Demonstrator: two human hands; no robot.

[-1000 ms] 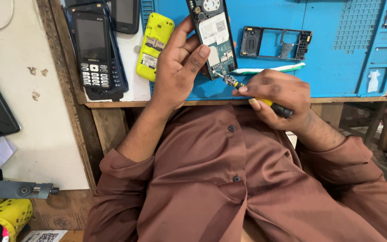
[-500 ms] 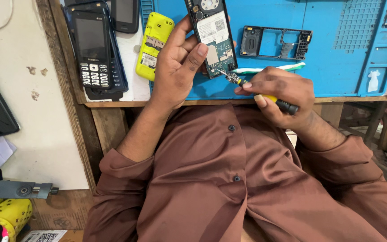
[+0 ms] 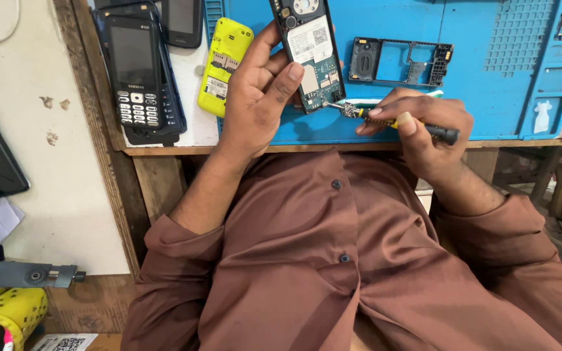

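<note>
Head view: left hand (image 3: 258, 97) grips the opened phone (image 3: 308, 55); right hand (image 3: 417, 127) pinches a screwdriver (image 3: 391, 120), tip at its lower corner. Unscrewing step; next needs steady, seated turning.

matt blue rubbery mat (image 3: 489, 39), worn rough wood tabletop (image 3: 164, 169), glossy yellow plastic shell (image 3: 224, 65), bare circuit board (image 3: 313, 62), metal-tipped screwdriver (image 3: 391, 120), soft brown cloth shirt (image 3: 333, 260).

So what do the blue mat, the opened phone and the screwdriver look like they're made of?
Blue mat: likely silicone or rubber, matte, with moulded compartments and grid. Opened phone: black plastic frame around a green circuit board. Screwdriver: shiny metal tip, yellow and black handle, probably plastic.
</note>
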